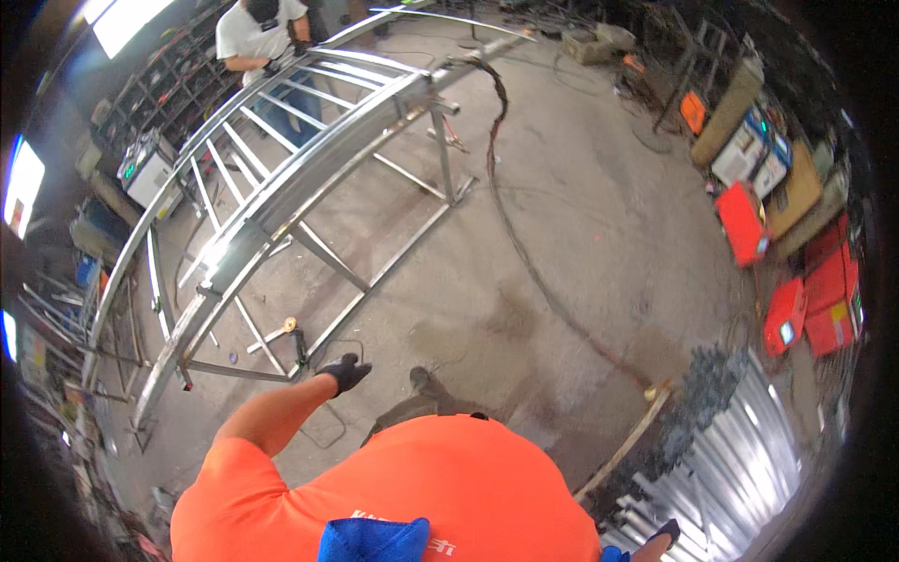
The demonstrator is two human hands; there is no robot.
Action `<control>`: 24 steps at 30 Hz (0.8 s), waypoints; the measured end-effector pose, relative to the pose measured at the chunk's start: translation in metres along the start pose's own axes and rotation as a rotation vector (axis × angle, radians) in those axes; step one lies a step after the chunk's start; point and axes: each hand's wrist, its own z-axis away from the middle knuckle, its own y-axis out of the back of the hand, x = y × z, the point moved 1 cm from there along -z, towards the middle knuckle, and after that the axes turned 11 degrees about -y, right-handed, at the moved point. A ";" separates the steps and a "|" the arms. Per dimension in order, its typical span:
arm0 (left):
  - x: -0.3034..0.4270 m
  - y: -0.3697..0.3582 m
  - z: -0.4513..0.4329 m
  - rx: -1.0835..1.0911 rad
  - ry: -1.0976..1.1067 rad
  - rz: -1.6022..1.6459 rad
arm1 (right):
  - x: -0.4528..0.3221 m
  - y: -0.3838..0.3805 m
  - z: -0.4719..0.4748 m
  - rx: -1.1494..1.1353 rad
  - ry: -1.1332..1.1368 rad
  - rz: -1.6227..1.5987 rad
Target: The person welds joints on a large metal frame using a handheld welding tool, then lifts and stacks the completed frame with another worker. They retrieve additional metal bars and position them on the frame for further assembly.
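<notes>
My left hand (pixel 343 374), in a black glove, reaches out over the concrete floor with its fingers apart and nothing in it. Nearest to it is what looks like an angle grinder (pixel 298 345) with a yellowish disc, at the foot of a metal stand (pixel 365 295). On that stand rests a curved metal frame (pixel 309 172) with several rungs. My right hand (pixel 667 535) shows only in part at the lower right edge, beside a stack of shiny metal tubes (pixel 744 449); its grip is too small to make out.
A person in a white shirt (pixel 263 35) stands at the frame's far side, hands on it. A thick dark cable (pixel 516 239) crosses the floor. Red cases (pixel 744 221) and a white-and-blue machine (pixel 751 158) stand at right. Another machine (pixel 147 168) is at left.
</notes>
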 end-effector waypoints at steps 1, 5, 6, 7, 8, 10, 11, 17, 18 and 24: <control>-0.021 0.005 -0.001 0.058 -0.006 0.014 | -0.015 -0.028 0.029 0.001 0.062 0.002; -0.056 0.046 -0.029 0.164 -0.069 0.190 | -0.092 -0.161 0.144 -0.167 0.281 0.037; -0.052 0.063 -0.040 0.186 -0.077 0.220 | -0.108 -0.195 0.173 -0.244 0.324 0.053; -0.047 0.085 -0.051 0.210 -0.086 0.246 | -0.123 -0.230 0.203 -0.320 0.356 0.064; -0.044 0.108 -0.054 0.318 -0.168 0.246 | -0.136 -0.262 0.234 -0.400 0.383 0.091; -0.037 0.160 -0.072 0.284 -0.271 0.225 | -0.153 -0.321 0.297 -0.540 0.430 0.149; -0.035 0.182 -0.077 0.299 -0.261 0.260 | -0.163 -0.352 0.328 -0.625 0.454 0.195; -0.029 0.274 -0.132 0.700 -0.349 0.294 | -0.253 -0.527 0.518 -0.993 0.825 0.436; -0.030 0.281 -0.140 0.726 -0.342 0.274 | -0.273 -0.557 0.549 -1.002 0.825 0.478; -0.034 0.331 -0.163 0.958 -0.128 0.254 | -0.373 -0.744 0.781 -1.338 1.108 0.478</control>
